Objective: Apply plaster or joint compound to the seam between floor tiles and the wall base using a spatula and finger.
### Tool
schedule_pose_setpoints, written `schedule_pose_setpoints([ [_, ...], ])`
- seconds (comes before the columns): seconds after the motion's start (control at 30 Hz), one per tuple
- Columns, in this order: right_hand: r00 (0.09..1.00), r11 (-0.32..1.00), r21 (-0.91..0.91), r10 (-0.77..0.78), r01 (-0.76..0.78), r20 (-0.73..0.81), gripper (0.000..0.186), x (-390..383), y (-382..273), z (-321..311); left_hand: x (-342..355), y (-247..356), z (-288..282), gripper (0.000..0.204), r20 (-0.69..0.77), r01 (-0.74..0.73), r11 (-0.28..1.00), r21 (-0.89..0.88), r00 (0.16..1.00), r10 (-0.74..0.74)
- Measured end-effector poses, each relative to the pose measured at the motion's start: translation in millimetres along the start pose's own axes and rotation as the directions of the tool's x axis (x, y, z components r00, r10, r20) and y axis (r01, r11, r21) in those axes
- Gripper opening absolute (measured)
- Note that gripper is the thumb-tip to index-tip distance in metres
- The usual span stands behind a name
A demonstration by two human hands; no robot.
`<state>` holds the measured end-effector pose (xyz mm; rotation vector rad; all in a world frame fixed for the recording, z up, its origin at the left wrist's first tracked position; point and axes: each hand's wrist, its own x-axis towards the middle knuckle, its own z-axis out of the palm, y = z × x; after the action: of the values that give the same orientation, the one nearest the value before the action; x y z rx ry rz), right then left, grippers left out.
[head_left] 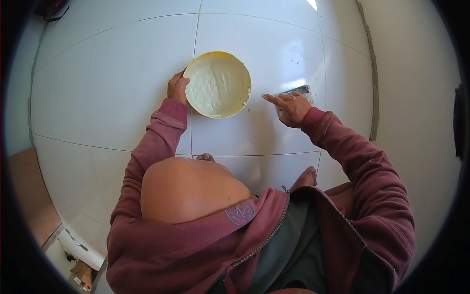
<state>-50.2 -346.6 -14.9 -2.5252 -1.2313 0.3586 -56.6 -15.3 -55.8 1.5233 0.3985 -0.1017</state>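
Observation:
A yellow bowl (218, 85) coated inside with thick, pale paste is tilted toward me over the tiled floor. My left hand (178, 88) grips the bowl by its left rim, the thumb over the edge and the other fingers mostly hidden. To the right, my right hand (293, 109) is closed over a flat, dark, rectangular tool (305, 91) smeared with whitish paste. The index finger points left toward the bowl, and traces of paste show on the hand. Part of the tool is hidden under the palm, so its exact kind cannot be made out.
Large glossy white floor tiles (132, 63) with thin dark joints lie around me. A rough grey strip (374, 73) runs along the right wall's foot. A brown panel (30, 188) stands at the lower left. My bent knee (191, 188) and feet are close below the bowl.

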Motion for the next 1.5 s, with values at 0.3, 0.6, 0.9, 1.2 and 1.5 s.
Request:
schedule_pose_setpoints([
  [0.3,0.977,0.960,0.189,0.194,-0.209,0.092,0.062,21,-11,-19,-24,26,24,0.046,0.022,-0.211,0.977,-0.017,0.977,0.211],
  [0.6,0.953,0.572,0.763,0.189,-0.301,0.235,0.058,11,-8,5,-26,47,43,0.049,0.006,-0.298,0.825,0.480,0.942,0.336],
  [0.9,0.951,0.853,0.444,0.170,-0.273,0.258,0.054,20,-17,1,-42,63,46,0.054,-0.001,-0.378,0.709,0.595,0.882,0.471],
  [1.2,0.842,0.024,0.843,0.079,-0.537,0.534,0.041,-72,0,-43,-24,46,54,0.059,0.172,-0.492,0.659,0.569,0.855,0.489],
  [1.5,-0.203,-0.108,0.861,0.979,-0.497,0.005,0.029,-405,67,-146,-20,110,42,0.068,0.293,0.267,0.856,0.442,0.859,-0.420],
])
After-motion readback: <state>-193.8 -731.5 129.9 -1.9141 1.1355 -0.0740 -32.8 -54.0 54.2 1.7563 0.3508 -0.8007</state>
